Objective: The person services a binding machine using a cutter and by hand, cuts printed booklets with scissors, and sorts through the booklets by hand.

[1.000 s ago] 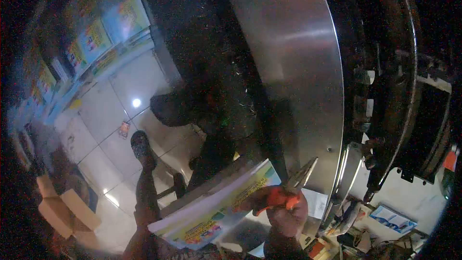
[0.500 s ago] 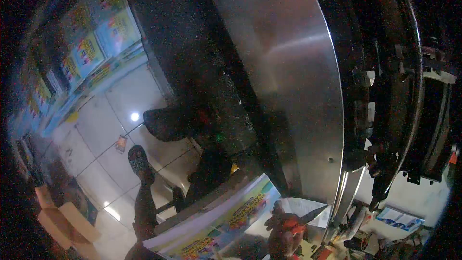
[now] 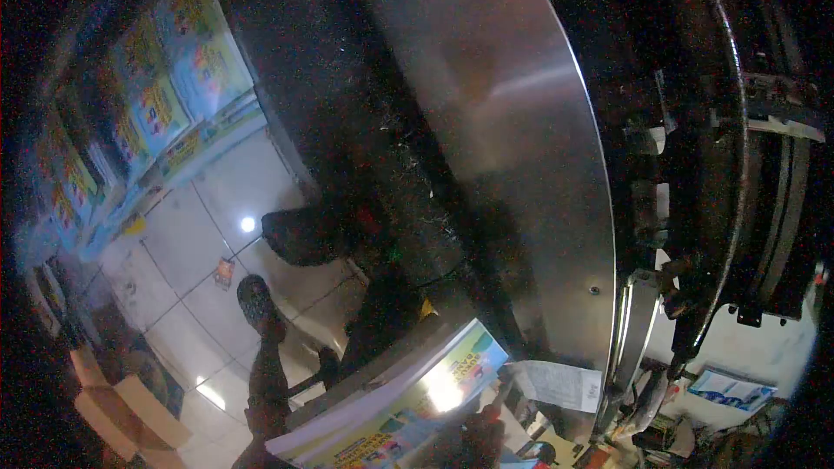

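A stack of colourful printed sheets [image 3: 391, 417] with yellow and blue lettering lies at the bottom centre, with glare on its right part. My right hand [image 3: 482, 439] is at the near edge of the stack, dark and smeared. A small reddish patch shows near its fingers, but I cannot make out whether the hand holds anything. No knife blade shows in this view now. My left hand is out of view.
A broad metal panel [image 3: 521, 165] belongs to a dark machine with a curved rail [image 3: 740, 122]. More printed sheets [image 3: 161, 95] are stacked at upper left. A cardboard box [image 3: 130, 412] stands on the tiled floor [image 3: 187, 274]. A white printed paper [image 3: 556, 385] lies beside the stack.
My right hand has moved left and down against the stack; the pointed knife with a red handle that it held is no longer visible. The camera view has shifted slightly.
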Demonstrator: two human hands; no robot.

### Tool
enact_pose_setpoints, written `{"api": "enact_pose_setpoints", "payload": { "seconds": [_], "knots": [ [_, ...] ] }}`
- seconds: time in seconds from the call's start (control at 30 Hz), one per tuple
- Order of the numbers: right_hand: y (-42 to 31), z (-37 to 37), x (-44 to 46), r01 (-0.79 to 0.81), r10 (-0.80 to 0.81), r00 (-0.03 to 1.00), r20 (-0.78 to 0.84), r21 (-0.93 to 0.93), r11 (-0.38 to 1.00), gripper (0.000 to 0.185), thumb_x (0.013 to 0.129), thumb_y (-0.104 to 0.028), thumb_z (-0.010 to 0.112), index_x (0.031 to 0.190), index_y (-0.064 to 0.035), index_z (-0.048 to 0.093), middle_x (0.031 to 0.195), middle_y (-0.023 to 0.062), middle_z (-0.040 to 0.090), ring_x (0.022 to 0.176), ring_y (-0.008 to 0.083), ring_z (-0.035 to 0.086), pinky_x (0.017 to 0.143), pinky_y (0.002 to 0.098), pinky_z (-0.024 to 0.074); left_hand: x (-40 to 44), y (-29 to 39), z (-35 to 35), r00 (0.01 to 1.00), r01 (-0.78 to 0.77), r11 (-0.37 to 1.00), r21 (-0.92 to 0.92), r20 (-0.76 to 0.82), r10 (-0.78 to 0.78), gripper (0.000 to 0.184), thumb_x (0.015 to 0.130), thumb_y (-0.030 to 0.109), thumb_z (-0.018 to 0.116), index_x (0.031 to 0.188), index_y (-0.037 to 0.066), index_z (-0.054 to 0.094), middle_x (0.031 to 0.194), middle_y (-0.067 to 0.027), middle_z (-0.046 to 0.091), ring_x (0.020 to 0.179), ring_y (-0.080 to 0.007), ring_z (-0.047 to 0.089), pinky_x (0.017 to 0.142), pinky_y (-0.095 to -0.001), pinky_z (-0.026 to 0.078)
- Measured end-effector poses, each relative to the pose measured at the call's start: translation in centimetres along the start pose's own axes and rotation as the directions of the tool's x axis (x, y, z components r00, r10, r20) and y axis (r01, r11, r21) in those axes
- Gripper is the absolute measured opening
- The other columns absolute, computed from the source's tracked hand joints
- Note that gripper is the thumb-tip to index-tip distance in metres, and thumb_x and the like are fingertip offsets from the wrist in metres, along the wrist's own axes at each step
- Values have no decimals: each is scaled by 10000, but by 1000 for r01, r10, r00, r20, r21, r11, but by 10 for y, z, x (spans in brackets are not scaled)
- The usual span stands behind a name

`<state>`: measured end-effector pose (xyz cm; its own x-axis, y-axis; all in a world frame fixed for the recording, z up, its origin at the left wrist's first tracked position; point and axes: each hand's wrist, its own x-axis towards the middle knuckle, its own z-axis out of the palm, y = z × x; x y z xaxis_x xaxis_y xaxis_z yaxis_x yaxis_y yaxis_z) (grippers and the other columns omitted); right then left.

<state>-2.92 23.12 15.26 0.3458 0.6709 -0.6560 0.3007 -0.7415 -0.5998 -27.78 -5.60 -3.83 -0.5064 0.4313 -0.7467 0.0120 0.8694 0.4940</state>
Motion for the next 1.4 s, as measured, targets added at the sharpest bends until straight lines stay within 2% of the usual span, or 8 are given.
{"api": "enact_pose_setpoints", "payload": {
  "seconds": [0.2,0.57,0.87,1.17,1.23,1.27,1.3,1.4],
  "knots": [
    [-22,18,-7,54,-42,997,67,-185,981,358,808,-181,665,1078,-33,483,1008,128,582,885,261,595,712,353,505,14,1,0,1000,-6,1000,27,-9,6,426,827,293,579,1151,18,551,1102,-218,583,1005,-317,549,853,-393,453],
    [-107,44,-26,386,-231,905,356,-465,797,315,822,-171,650,1071,-36,515,1039,130,585,924,269,586,759,357,486,32,-1,-2,999,-24,992,123,-39,29,441,838,323,558,1157,19,548,1109,-227,579,1043,-333,529,878,-404,442],
    [-147,44,-37,682,-317,722,615,-555,476,281,833,-163,638,1066,-39,540,1064,132,587,956,277,579,797,360,470,45,-33,37,994,-53,984,173,-81,68,454,848,347,540,1162,19,545,1114,-235,575,1075,-346,513,898,-413,433],
    [-145,-8,-67,877,-456,474,754,-451,166,251,845,-156,625,1061,-41,566,1089,134,589,988,284,571,835,363,455,45,-58,54,981,-89,956,278,-140,132,469,857,371,523,1167,19,543,1120,-243,572,1106,-359,497,919,-423,424],
    [-126,-44,-56,937,-673,347,653,-212,277,548,719,-241,740,1122,13,468,1119,216,523,1020,342,556,863,428,460,51,-61,52,974,-112,930,349,-146,172,473,859,376,519,1169,19,542,1121,-245,571,1113,-362,493,923,-425,422],
    [-122,-74,-56,925,-629,374,682,-325,198,732,676,-315,784,1206,2,391,1199,190,478,1085,340,493,918,441,415,54,-63,49,972,-124,914,387,-139,191,474,860,379,517,1169,20,542,1122,-246,571,1116,-364,492,926,-426,421],
    [-118,-95,-64,905,-666,336,666,-425,31,713,677,-309,784,1194,4,407,1192,206,475,1099,350,482,926,440,407,62,-64,49,968,-133,893,429,-136,210,476,861,381,515,1170,20,542,1122,-247,570,1120,-365,490,928,-427,420],
    [-88,-148,-99,830,-706,471,529,-537,151,790,647,-318,796,1255,13,415,1320,213,403,1221,370,411,1007,426,349,75,-64,42,951,-154,830,536,-146,271,482,864,389,510,1171,20,541,1124,-250,569,1130,-370,484,935,-430,417]
  ]
}}
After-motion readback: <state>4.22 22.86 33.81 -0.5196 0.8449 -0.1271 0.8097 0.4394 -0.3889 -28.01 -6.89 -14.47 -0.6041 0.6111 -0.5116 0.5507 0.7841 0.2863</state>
